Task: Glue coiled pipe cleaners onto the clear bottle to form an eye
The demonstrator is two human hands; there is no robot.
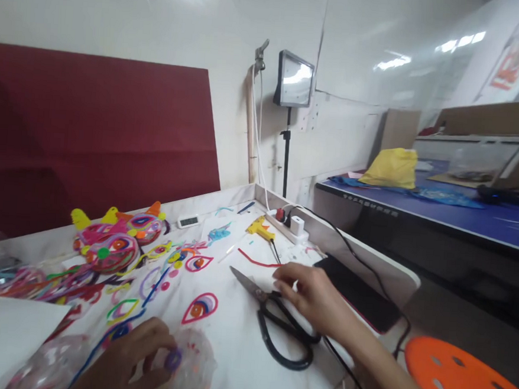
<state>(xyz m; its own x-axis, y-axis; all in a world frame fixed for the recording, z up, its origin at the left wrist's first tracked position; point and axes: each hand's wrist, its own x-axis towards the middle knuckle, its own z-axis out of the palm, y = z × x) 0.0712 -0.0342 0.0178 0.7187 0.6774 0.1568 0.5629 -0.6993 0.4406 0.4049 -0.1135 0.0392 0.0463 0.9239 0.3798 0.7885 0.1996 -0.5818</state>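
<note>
My left hand [130,354] is at the bottom of the view, fingers curled around a small purple coiled pipe-cleaner piece [173,359], beside a crinkled clear plastic bag [194,368]. My right hand [312,296] rests on the white table [232,335], fingers bent over the pivot of black-handled scissors [277,323] that lie flat with blades pointing left. A red pipe cleaner [257,261] lies just beyond the fingers.
Colourful pipe-cleaner eye shapes [200,308] and a bright mask-like figure [116,238] cover the left of the table. A yellow glue gun [260,228], power strip [290,229] and black tablet [359,293] sit at the right. An orange stool [464,383] stands below.
</note>
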